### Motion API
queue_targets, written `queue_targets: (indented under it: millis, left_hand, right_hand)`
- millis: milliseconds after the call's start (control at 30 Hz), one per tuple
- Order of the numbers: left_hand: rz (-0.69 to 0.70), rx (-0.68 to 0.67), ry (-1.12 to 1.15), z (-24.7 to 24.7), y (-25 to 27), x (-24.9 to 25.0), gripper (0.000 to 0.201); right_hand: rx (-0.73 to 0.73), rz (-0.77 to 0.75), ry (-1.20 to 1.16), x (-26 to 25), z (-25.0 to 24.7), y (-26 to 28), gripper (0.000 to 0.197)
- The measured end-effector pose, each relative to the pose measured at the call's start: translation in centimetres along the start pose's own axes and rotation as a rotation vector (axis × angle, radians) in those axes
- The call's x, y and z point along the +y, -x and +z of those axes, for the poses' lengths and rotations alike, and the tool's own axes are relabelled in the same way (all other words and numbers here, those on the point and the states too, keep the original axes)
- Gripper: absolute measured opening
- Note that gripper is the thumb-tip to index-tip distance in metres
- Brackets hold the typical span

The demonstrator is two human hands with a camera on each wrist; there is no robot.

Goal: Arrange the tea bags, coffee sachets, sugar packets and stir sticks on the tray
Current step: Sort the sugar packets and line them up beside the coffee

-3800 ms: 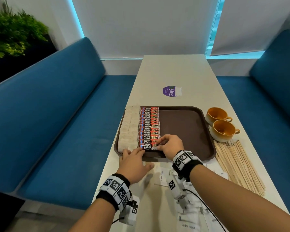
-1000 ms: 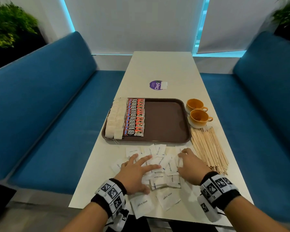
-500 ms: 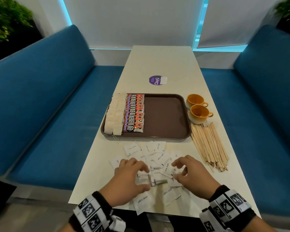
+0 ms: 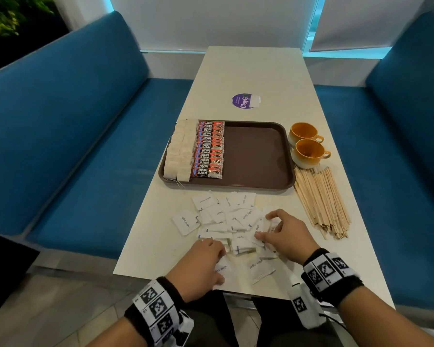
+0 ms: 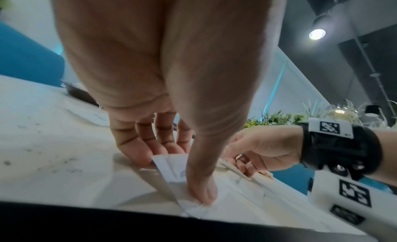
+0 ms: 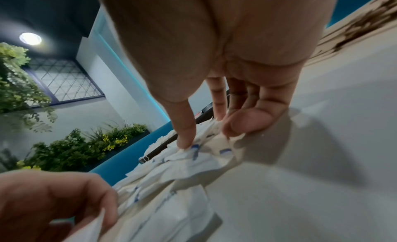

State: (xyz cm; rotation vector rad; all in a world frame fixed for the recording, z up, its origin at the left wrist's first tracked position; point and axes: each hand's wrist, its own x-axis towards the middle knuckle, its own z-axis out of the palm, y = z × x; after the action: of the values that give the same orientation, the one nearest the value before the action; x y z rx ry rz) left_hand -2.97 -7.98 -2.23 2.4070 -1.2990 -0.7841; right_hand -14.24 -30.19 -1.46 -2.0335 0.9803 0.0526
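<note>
Both forearms reach in from the near edge of the long cream table [image 4: 256, 78], each wrist wrapped in a black band with checkered markers. The left hand [image 4: 201, 266] is curled low over the near side of the scattered white paper sugar packets [image 4: 226, 216], its thumb and fingers [image 5: 139, 152] pinching a small stack of them against the tabletop. The right hand [image 4: 286, 236] arches over the right side of the same heap, thumb and fingertips [image 6: 247, 121] nipping the crumpled edges of a few packets (exactly how many is hard to tell). The heap lies on the table between the hands and the near rim of the brown plastic tray [image 4: 256, 156], spilling slightly to the left, with two loose packets by the table edge between the wrists. On the tray's left side sit two columns of pale tea bags [image 4: 179, 151] and, just beside them, a neat column of red and black coffee sachets [image 4: 208, 150]; the right part of the tray is bare. To the right of the tray stand two orange ceramic cups [image 4: 308, 146], and nearer, beside the right hand, lies a loose bundle of light wooden stir sticks [image 4: 321, 201]. A round purple sticker [image 4: 243, 101] marks the table farther back, with blue upholstered benches [image 4: 73, 126] on either side
</note>
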Motion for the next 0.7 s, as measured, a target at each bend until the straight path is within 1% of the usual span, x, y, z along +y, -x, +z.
queue_targets:
  millis: [67, 133, 200, 300, 367, 467, 533, 567, 633, 700]
  left_hand:
    - [-0.016, -0.004, 0.013, -0.1, -0.2, 0.2, 0.038]
    - [-0.028, 0.021, 0.062, -0.4, -0.2, 0.3, 0.024]
    - [-0.034, 0.074, 0.146, -0.9, 0.0, 0.2, 0.024]
    - [-0.062, 0.103, 0.338, -2.1, 0.5, -0.3, 0.022]
    - [-0.081, 0.12, 0.39, -3.2, 0.7, -0.9, 0.017]
    - [-0.118, 0.144, 0.528, -4.6, 0.7, -2.0, 0.005]
    - [-0.122, 0.142, 0.603, -5.4, 0.7, -2.4, 0.022]
    - [-0.119, 0.129, 0.597, -5.8, 0.8, -2.2, 0.033]
    - [-0.093, 0.108, 0.556, -6.6, 0.9, -2.3, 0.052]
    - [-0.109, 0.121, 0.542, -7.3, 0.8, -3.0, 0.062]
  right_hand:
    - [0.002, -0.033, 0.01, 0.1, 0.3, 0.2, 0.043]
    - [0.008, -0.06, 0.017, 0.2, 0.4, 0.4, 0.038]
    - [0.021, -0.073, 0.05, 0.2, 0.5, 0.5, 0.035]
    - [0.028, -0.079, 0.071, 0.4, 0.4, 0.6, 0.03]
    - [0.037, -0.072, 0.022, 0.6, 0.3, 0.6, 0.026]
    - [0.064, -0.036, -0.118, 0.9, 0.1, 0.7, 0.034]
    - [0.059, -0.012, -0.197, 1.0, -0.1, 0.7, 0.038]
    - [0.051, 0.0, -0.237, 1.0, -0.3, 0.7, 0.036]
    - [0.044, -0.001, -0.283, 0.9, -0.9, 0.8, 0.025]
    - [0.039, -0.038, -0.269, 0.7, -1.7, 1.1, 0.018]
